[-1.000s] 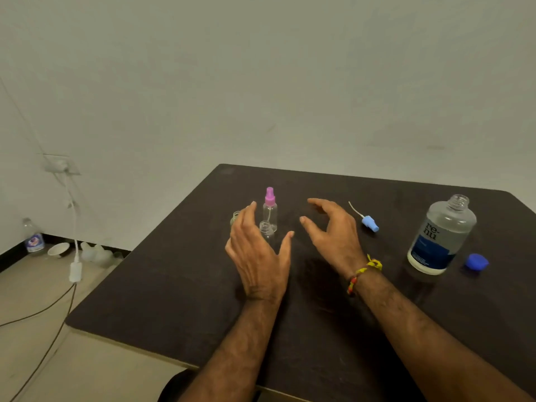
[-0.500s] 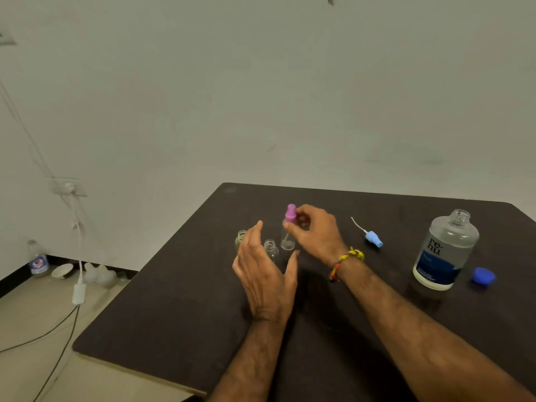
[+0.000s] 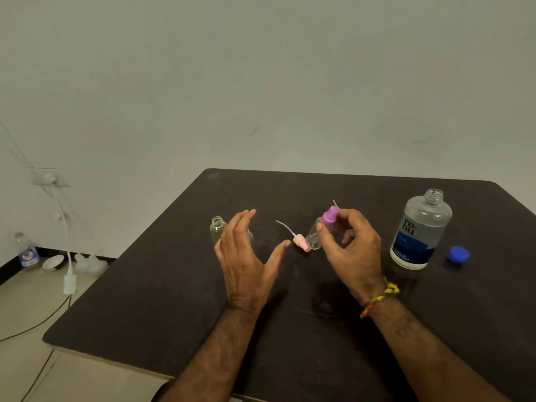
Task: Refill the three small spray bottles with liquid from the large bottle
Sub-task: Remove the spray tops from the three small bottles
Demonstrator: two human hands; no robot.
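The right hand [image 3: 352, 250] pinches the pink-capped spray bottle [image 3: 320, 232] between thumb and fingertips, lifted off the dark table [image 3: 145, 309] just left of the large uncapped bottle [image 3: 419, 230]; the left hand [image 3: 246, 256] hovers released, fingers straight, holding nothing. The risk here, as I judge it, is the light grip — a clear, smooth little bottle held high near its cap could slip or twist free once the sprayer is unscrewed, and the waiting left hand could knock the open yellowish small bottle [image 3: 218, 229] standing just beyond its fingers. The held bottle is tilted: its long axis runs from the cap, up and to the right, down to its base at lower left, almost over the loose pink spray head [image 3: 300, 243] lying on the table. A blue cap [image 3: 458, 253] lies right of the large bottle — the third small bottle is hidden behind the left hand.
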